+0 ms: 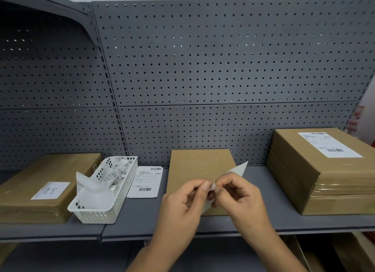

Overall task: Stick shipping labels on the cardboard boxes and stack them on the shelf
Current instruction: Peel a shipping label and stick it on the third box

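I'm reading this as the peel step: both hands are pinching one label [236, 171] at its near corner, left hand [183, 200] and right hand [241, 198] pressed close together, fingertips working the edge, prob. splitting sticker from backing. The label is hanging in the air over the bare box [199, 170] in the middle of the shelf [142, 221], not touching it as far as I can tell. It's thin, glossy, whitish and bending a little, w/ its far corner pointing up-right. Next move, I'm guessing: get the backing off, then lay the sticky sheet flat on that box top and smooth it down w/o creases; thin film will curl and grab itself if handled loosely. The box is flat, matte brown cardboard, plain top. To the right a stack [328, 180] of taller boxes is sitting w/ shiny clear tape round the sides and a printed label on top, so that one looks done. On the left I'm seeing another box [48, 180] w/ a handwritten white slip, a white perforated plastic basket [105, 198] holding crumpled backing paper, and spare labels [146, 182] lying flat beside it.
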Tool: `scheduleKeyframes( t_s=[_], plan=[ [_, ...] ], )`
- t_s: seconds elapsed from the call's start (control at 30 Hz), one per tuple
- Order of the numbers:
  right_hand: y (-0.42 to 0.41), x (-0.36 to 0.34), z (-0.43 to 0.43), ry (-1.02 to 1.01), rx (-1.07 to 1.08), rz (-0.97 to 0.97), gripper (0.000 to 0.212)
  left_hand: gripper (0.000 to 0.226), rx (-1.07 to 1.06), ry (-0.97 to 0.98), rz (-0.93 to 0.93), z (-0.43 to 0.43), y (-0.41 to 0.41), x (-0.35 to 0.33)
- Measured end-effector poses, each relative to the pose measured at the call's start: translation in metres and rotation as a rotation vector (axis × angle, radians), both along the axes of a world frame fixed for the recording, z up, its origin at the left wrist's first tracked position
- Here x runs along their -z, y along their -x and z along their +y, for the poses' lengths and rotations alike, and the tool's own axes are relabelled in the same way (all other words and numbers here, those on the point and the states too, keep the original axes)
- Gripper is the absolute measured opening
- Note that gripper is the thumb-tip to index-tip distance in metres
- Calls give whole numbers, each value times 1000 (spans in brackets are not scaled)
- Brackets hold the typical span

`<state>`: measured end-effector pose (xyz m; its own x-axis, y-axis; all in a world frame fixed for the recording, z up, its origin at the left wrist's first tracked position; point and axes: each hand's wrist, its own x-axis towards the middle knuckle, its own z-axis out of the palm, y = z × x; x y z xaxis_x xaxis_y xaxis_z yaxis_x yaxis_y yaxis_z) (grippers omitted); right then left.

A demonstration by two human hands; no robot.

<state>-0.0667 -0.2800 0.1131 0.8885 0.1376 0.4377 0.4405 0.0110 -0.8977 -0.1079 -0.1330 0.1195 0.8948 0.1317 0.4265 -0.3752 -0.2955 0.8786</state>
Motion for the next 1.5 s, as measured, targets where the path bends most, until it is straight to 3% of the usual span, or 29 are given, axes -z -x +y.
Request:
scheduleKeyframes(
  t_s=[0.33, 0.57, 0.83, 0.97, 1.1, 1.17, 1.27, 1.5],
  plan=[
    [-2, 0, -1, 28, -40, -15, 14, 8, 70, 51, 38, 4, -3, -2],
    [-3, 2, 2, -44, -13, 12, 9, 13, -14, 61, 59, 6, -9, 0],
    [-15, 13, -13, -393, -3, 241, 13, 22, -34, 436, 174, 12, -18, -7],
    [-14, 10, -6, -284, -95, 282, 32, 20, -4, 378, 135, 0, -20, -5],
    [-11, 4, 5, -188, -36, 260, 55, 21, 8, 337, 89, -4, -20, -4],
    [-12, 1, 6, -142, -10, 215, 41, 23, -3, 349, 82, -3, -20, -6],
    [-16, -2, 3, -165, -22, 235, 21, 23, -17, 492, 113, 3, -19, -10],
    [-36, 3, -17, -307, -128, 495, 30, 19, -160, 812, 184, 43, -17, -10]
  ],
)
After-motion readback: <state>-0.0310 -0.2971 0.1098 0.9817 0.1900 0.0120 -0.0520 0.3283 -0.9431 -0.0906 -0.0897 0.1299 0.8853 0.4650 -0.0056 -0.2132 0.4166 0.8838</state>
